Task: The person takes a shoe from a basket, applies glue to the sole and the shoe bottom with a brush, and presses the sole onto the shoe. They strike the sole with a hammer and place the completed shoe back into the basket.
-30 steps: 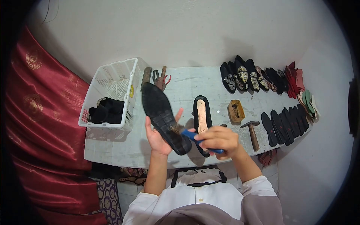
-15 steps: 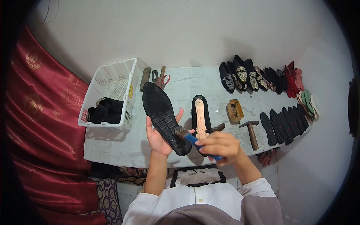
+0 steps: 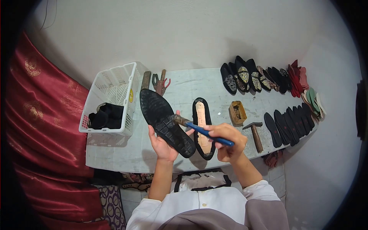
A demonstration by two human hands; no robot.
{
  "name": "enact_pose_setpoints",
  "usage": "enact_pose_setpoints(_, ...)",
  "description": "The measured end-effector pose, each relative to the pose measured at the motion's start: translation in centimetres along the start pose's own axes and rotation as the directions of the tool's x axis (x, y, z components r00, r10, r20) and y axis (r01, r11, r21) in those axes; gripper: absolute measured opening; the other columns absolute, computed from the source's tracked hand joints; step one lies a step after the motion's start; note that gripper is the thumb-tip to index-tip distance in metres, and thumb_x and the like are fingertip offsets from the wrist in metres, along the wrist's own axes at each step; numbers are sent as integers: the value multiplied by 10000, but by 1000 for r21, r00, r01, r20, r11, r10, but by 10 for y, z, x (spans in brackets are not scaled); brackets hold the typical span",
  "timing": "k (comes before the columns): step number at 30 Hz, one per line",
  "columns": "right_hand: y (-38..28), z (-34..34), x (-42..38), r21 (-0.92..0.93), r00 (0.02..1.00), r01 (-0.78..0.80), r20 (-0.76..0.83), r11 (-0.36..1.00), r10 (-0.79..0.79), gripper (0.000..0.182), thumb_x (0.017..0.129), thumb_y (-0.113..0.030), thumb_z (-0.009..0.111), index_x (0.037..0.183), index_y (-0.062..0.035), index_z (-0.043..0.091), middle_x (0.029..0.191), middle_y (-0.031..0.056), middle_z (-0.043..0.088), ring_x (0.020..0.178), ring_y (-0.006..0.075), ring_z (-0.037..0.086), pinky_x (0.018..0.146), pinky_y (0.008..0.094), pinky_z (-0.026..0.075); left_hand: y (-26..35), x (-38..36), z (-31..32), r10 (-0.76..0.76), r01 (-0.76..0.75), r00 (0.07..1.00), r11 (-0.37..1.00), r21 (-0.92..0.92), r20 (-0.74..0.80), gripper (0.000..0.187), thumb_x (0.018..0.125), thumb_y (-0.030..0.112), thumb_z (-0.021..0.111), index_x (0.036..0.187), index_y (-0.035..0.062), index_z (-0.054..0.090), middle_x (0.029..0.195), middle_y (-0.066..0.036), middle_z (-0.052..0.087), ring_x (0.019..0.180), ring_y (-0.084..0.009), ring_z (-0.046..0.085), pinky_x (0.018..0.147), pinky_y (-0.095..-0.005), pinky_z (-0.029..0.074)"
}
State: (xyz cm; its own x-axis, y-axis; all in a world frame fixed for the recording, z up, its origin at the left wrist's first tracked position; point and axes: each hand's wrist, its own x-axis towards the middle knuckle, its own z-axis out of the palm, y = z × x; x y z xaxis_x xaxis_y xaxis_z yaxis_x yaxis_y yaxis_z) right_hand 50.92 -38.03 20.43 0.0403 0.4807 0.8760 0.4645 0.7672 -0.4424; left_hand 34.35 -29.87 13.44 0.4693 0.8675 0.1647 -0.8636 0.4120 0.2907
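Across the table [image 3: 184,83], basket [image 3: 128,117] and hammer [image 3: 256,138] flank the sole [image 3: 161,115].

On the worktop [image 3: 188,82], a wide far-edge passage separates the tools [image 3: 160,88] from the decorated shoes [image 3: 243,73]. A narrower lane runs between the pink-centred shoe [image 3: 201,119] and small box [image 3: 232,112], its near end blocked by the right hand [image 3: 232,140]. The raised sole [image 3: 165,123] bars the left middle, the white basket [image 3: 129,115] the left end, black insoles [image 3: 290,124] the right.
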Motion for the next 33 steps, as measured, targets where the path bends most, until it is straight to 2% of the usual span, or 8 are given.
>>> enact_pose_setpoints(2,3,7,-1,-21,1000,-6,-26,1000,5,189,841,-62,602,981,55,554,911,183,659,708,230,657,626,298,535,-7,-2,3,52,-52,998,999,12,33,672,903,618,221,1405,180,317,1401,-72,380,1358,-249,256,1035,-606,268)
enact_pose_setpoints(4,-2,13,3,-51,999,-28,-21,998,27,232,911,-126,540,996,88,515,903,202,642,674,191,641,631,307,546,-12,-1,8,120,-118,993,991,66,-21,678,905,608,246,1394,147,337,1388,-84,400,1333,-250,294,1046,-515,296)
enact_pose_setpoints(5,2,16,4,-82,999,34,6,996,-33,220,890,-79,565,1016,88,497,939,212,634,685,201,647,614,286,549,-13,-1,10,155,-150,987,984,95,-47,681,906,603,258,1388,131,347,1382,-91,411,1321,-251,313,1051,-470,311)
enact_pose_setpoints(15,-8,18,-1,-196,994,17,111,981,5,198,861,-66,596,952,79,497,858,146,629,772,277,681,617,315,567,-11,2,11,260,-251,963,962,112,-71,664,917,588,218,1417,157,289,1411,-47,369,1355,-264,259,1085,-523,236)
enact_pose_setpoints(21,-4,24,11,-178,991,128,-21,976,-134,211,861,-69,595,967,81,490,869,146,626,739,265,683,639,309,570,-12,-2,8,236,-234,972,958,166,9,659,917,577,237,1396,135,331,1402,-56,391,1354,-237,267,1098,-503,223)
enact_pose_setpoints(24,-4,31,8,-182,993,53,-91,982,-70,207,796,-59,658,954,30,559,827,113,654,706,231,666,600,291,538,-10,-3,7,237,-235,971,959,159,3,665,916,578,235,1397,129,330,1402,-56,391,1354,-249,265,1104,-492,213)
enact_pose_setpoints(27,-13,24,3,-252,996,-61,42,966,74,204,797,-54,658,950,37,558,833,123,654,714,237,668,607,293,540,-8,0,8,242,-239,970,968,78,-27,674,913,586,231,1406,133,313,1407,-51,382,1353,-262,265,1111,-486,194)
enact_pose_setpoints(33,-8,28,8,-182,999,45,-12,982,-48,226,893,-102,561,995,75,464,861,153,619,727,249,675,601,299,573,-2,-2,9,237,-234,971,965,115,-10,692,906,602,227,1420,142,286,1419,-38,361,1349,-283,267,1111,-474,188)
